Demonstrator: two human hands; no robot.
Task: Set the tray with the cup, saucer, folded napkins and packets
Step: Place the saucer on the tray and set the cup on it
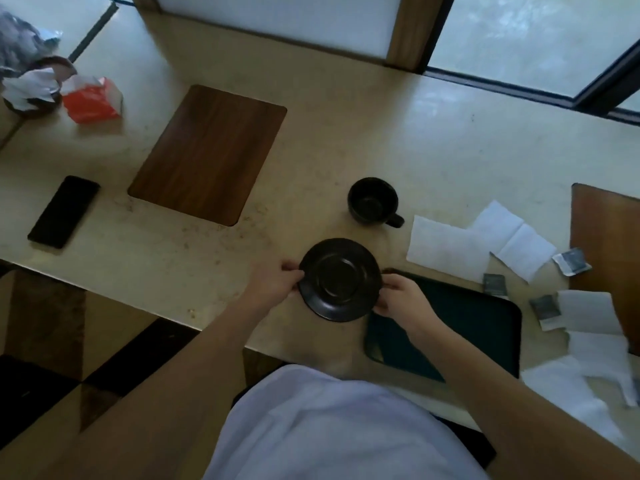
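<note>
Both forearms reach out from the person's pale shirt (332, 427) to a black saucer (340, 279), gripped at its rim from either side. On the left edge, the left hand (277, 285) is curled with fingertips on the rim; on the right edge, the right hand (401, 294) pinches the rim the same way. It looks lifted or only just resting on the worktop (346, 140), its right edge at the near-left corner of the dark tray (485, 327).

That tray lies directly to the right of the saucer, bare, its long axis running left to right along the worktop's near edge, so the placing move is probably a short carry rightward, led by the right hand, which already hangs over the tray's corner. Just beyond the saucer stands the black cup (373, 199), handle pointing right. Unfolded white napkins (446, 249) and small grey packets (494, 284) lie beyond and right of the tray.
</note>
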